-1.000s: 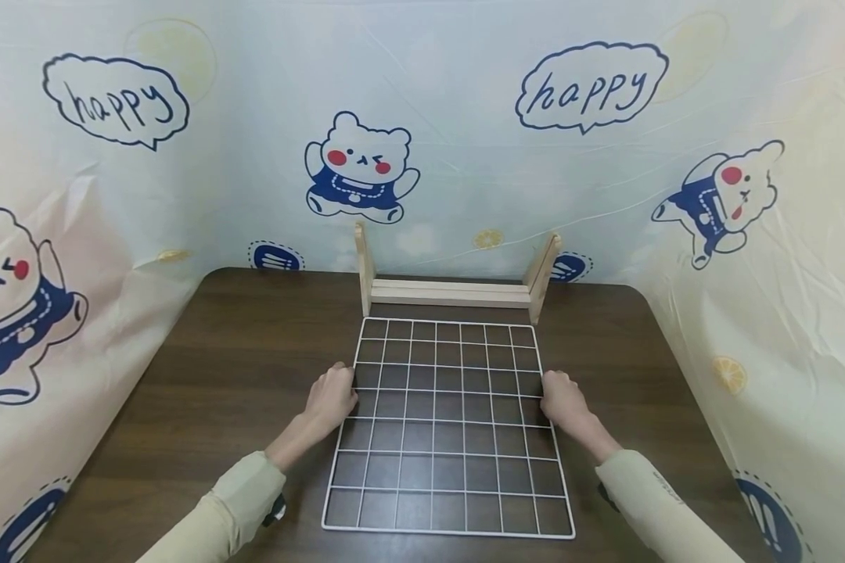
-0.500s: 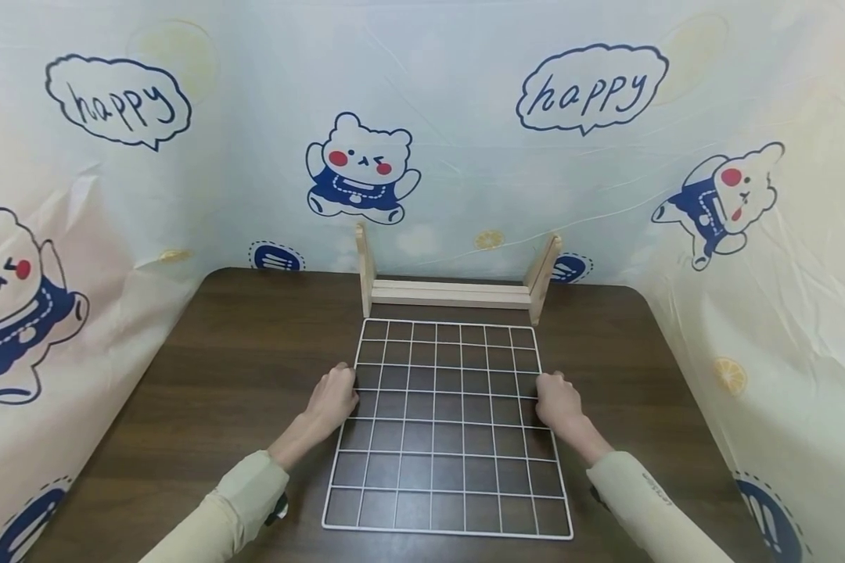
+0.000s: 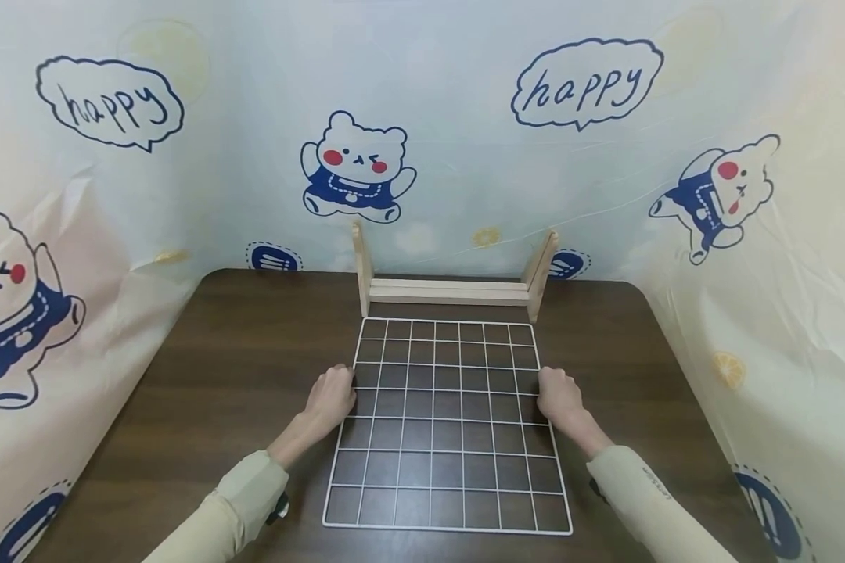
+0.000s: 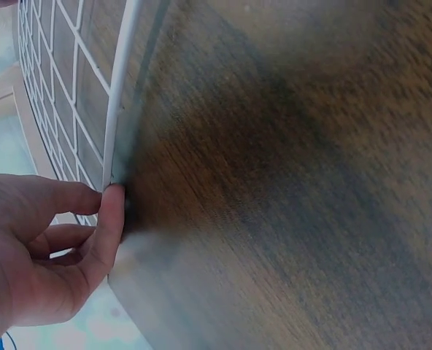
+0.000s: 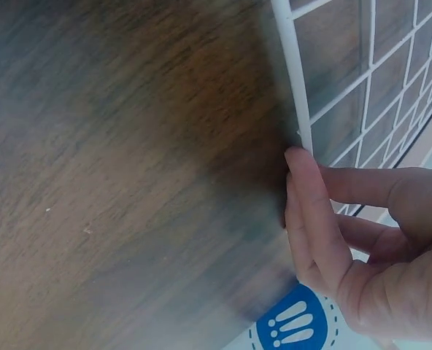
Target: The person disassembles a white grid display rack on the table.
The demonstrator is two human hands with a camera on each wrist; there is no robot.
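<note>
A white wire grid panel [image 3: 433,435] lies at the middle of the dark wooden table. My left hand [image 3: 331,392] pinches its left side rod; in the left wrist view the thumb and index finger of that hand [image 4: 59,244] meet around the rod. On the opposite side my right hand [image 3: 559,395] pinches the right side rod, and the right wrist view shows the fingers of this hand [image 5: 362,237] curled at the rod. Just beyond the panel's far edge stands a pale wooden frame [image 3: 449,292], with two upright ends joined by a crossbar.
The wooden table [image 3: 218,352] has rounded far corners. A printed cloth [image 3: 465,180] with cartoon bears hangs behind it and along both sides. The wooden frame sits near the table's back edge, close to the cloth.
My right hand has shifted slightly left against the panel's right side. The panel's near right corner has moved slightly left too. My left hand keeps its place.
</note>
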